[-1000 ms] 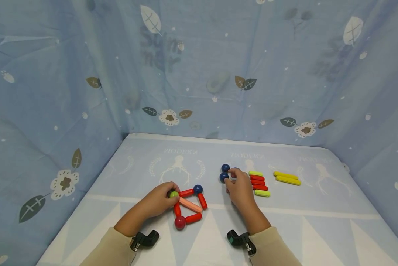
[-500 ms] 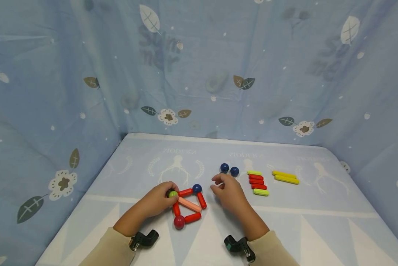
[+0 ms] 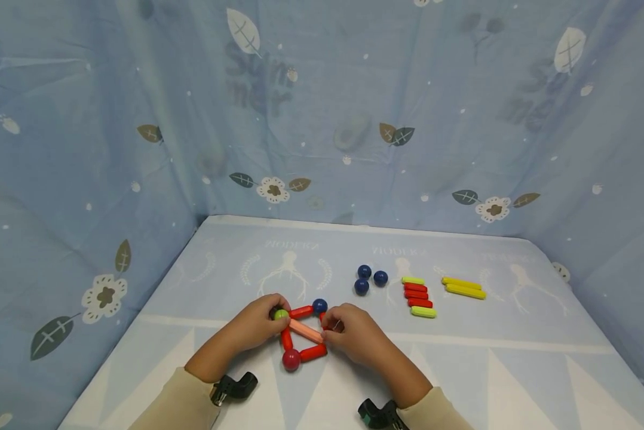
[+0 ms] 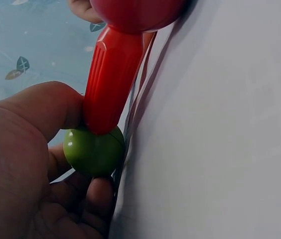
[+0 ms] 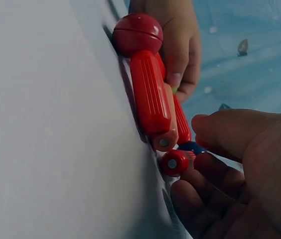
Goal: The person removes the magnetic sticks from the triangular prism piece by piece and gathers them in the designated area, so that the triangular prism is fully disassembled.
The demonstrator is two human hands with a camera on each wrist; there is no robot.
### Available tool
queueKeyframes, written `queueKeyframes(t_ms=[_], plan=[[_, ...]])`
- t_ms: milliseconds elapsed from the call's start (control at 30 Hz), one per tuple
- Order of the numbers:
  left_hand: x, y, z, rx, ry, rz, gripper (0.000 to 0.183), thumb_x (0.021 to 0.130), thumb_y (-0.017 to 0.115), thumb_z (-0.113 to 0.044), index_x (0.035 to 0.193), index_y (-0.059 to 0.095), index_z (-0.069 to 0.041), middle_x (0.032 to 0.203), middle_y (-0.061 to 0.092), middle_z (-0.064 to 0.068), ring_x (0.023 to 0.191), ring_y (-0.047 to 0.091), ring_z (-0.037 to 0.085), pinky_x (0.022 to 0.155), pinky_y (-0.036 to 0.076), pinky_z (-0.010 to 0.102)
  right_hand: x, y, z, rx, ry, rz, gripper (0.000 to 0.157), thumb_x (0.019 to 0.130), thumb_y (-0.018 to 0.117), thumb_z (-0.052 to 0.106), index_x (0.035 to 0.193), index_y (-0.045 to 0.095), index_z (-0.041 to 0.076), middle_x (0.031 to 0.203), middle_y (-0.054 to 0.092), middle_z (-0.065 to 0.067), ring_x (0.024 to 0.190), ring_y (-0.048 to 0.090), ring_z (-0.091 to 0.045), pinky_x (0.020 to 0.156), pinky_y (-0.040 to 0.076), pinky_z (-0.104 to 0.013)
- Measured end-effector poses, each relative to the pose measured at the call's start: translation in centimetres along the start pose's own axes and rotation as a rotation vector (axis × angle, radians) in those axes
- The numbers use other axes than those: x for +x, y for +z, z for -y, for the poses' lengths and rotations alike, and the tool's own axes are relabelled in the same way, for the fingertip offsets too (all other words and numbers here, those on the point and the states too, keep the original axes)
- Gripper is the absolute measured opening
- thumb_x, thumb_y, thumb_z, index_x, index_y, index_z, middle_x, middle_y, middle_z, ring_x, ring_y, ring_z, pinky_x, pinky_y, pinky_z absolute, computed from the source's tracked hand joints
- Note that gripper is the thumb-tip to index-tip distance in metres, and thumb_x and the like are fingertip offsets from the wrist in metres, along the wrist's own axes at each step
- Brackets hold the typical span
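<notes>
- Beige sleeves (image 3: 171,397), one per arm, each with a black wrist device (image 3: 236,387).
- Dark red ball (image 3: 291,360): nearest corner of a four-sided figure lying on the pale patterned cover (image 3: 451,370); two red rods adjoin it, the right-hand rod (image 3: 313,352) and the left-hand rod (image 3: 287,340), the latter reaching the green ball.
- Right hand (image 3: 354,331): at the figure's right corner, thumb and fingers apart, gripping nothing; contact with the rods there cannot be told.
- Salmon rod (image 3: 307,331): slanting across the figure from beside the green ball towards the right hand.
- Left hand (image 3: 260,319): pinches the green ball (image 4: 94,152) at the left corner.
- Blue corner ball (image 3: 319,306): far corner; one far red rod (image 3: 301,312) towards the green ball, another, partly hidden, towards the right hand.
- Three loose blue balls (image 3: 362,286), clustered.
- Five short rods (image 3: 420,303), in a row: three red between two yellow-green.
- Two yellow rods (image 3: 465,291), side by side, farther right.
- Blue leaf-print curtain (image 3: 322,107), behind.
</notes>
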State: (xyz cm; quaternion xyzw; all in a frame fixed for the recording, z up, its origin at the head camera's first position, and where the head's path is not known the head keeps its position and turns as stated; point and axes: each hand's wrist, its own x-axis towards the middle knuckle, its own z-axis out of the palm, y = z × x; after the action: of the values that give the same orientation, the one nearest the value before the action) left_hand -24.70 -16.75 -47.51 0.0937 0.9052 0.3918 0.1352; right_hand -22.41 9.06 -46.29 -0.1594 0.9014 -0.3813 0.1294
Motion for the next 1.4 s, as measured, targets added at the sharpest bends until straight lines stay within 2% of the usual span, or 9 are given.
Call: queueKeyframes(t_ms=[233,500,833,1000,1233,1400], plan=[[0.0,0.0,0.1,0.001,-0.006,-0.001,0.011,0.097,0.073,-0.018,0.105,0.066,-0.018,0.096,0.061,-0.002,0.089,0.056,0.017,0.077,0.049,0.034,-0.5,0.2,0.0,-0.018,-0.015,0.024,0.007,0.093,0.080,0.022,0.093,0.074,0.026,0.087,0.060,0.007,0.082,0.056,-0.012,0.072,0.048,-0.028],[0.1,0.0,0.0,0.021,-0.001,-0.003,0.010,0.097,0.073,-0.019,0.105,0.065,-0.018,0.097,0.061,-0.002,0.090,0.056,0.016,0.078,0.049,0.034,-0.8,0.3,0.0,0.003,-0.030,0.046,0.004,0.094,0.080,0.024,0.096,0.076,0.025,0.084,0.061,0.008,0.079,0.057,-0.010,0.070,0.047,-0.026],[0.1,0.0,0.0,0.012,-0.001,0.003,0.010,0.097,0.072,-0.018,0.105,0.065,-0.017,0.097,0.061,-0.002,0.090,0.056,0.016,0.079,0.049,0.034,-0.9,0.6,-0.2,-0.007,-0.036,0.080,0.012,0.091,0.082,0.022,0.092,0.074,0.031,0.086,0.060,0.007,0.081,0.055,-0.011,0.070,0.047,-0.027],[0.1,0.0,-0.1,0.014,-0.007,0.007,0.010,0.098,0.072,-0.019,0.105,0.065,-0.018,0.097,0.061,-0.002,0.090,0.056,0.016,0.079,0.049,0.034,-1.3,0.5,0.0,-0.045,-0.005,0.113,0.013,0.089,0.084,0.024,0.095,0.075,0.032,0.088,0.060,0.006,0.082,0.056,-0.012,0.071,0.047,-0.027],[0.2,0.0,-0.1,0.003,0.012,0.002,0.009,0.097,0.072,-0.017,0.104,0.065,-0.017,0.093,0.060,-0.001,0.087,0.056,0.017,0.076,0.049,0.034,-1.7,0.3,0.6,-0.098,-0.035,0.124,0.016,0.086,0.086,0.023,0.091,0.073,0.030,0.086,0.059,0.006,0.080,0.055,-0.011,0.071,0.046,-0.026],[0.2,0.1,-0.1,0.013,0.005,-0.005,0.010,0.097,0.072,-0.018,0.105,0.065,-0.018,0.095,0.061,-0.002,0.089,0.056,0.016,0.078,0.049,0.034,-1.9,0.4,1.1,-0.132,-0.010,0.154,0.018,0.086,0.087,0.025,0.097,0.075,0.029,0.089,0.059,0.009,0.083,0.055,-0.009,0.076,0.048,-0.026]])
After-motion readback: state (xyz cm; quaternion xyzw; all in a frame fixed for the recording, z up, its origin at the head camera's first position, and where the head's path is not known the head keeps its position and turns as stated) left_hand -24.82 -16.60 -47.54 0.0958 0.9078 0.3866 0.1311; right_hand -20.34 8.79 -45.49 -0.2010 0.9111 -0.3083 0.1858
